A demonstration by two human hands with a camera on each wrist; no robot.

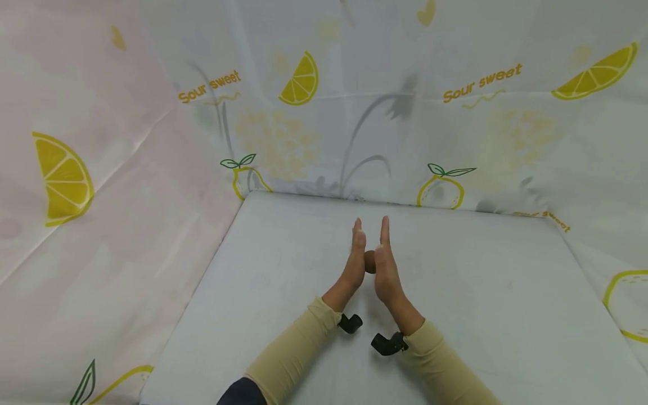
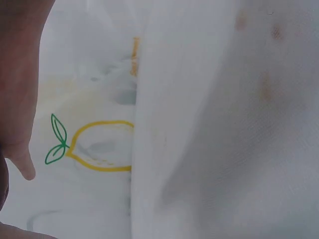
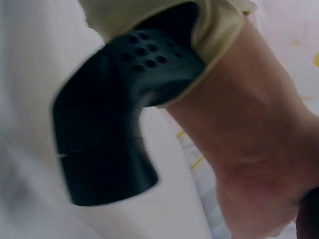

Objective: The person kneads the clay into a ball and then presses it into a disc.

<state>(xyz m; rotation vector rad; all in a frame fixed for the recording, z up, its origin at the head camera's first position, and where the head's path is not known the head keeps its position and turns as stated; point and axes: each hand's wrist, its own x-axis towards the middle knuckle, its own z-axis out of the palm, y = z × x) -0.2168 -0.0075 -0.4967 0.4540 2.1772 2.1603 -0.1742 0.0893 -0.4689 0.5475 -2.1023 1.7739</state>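
Note:
A small round brown ball (image 1: 370, 262) sits between the two palms in the head view, partly hidden by them. From the left, my left hand (image 1: 356, 256) touches it, palm facing inward, fingers straight and pointing away. My right hand (image 1: 386, 273) faces it from the other side, also with straight fingers, and touches the ball. Ahead of the ball, a gap separates the fingertips. In the right wrist view, the other arm's wrist (image 3: 249, 119) fills the right side, and the dark curve of the ball (image 3: 310, 219) shows at the edge.
Below the hands lies a white tabletop (image 1: 283, 242). Black curved camera mounts, one on the left wrist (image 1: 350, 323) and one on the right wrist (image 1: 388, 343), stick inward. A lemon-printed curtain (image 1: 334, 129) stands behind the table and along its sides.

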